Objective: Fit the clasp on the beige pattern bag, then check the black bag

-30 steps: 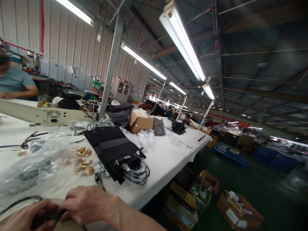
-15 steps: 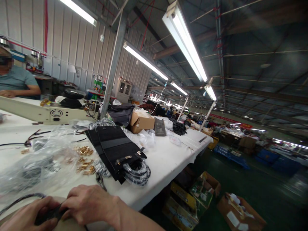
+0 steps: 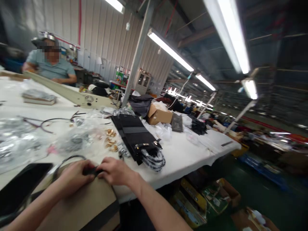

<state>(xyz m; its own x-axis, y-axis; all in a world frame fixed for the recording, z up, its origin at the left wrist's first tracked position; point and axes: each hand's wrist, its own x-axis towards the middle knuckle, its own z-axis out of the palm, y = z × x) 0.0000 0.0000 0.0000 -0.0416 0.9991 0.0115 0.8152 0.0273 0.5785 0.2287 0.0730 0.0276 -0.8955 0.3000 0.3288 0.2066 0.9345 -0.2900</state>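
Fingers of your left hand (image 3: 75,175) and right hand (image 3: 115,171) pinch a small black strap piece (image 3: 92,170) between them, both grips closed on it, over the tan board (image 3: 79,205) at the white bench (image 3: 183,154) edge.

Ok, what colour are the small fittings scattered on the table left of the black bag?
Gold, shiny metal fittings, seen in the head view, beside the black bag.
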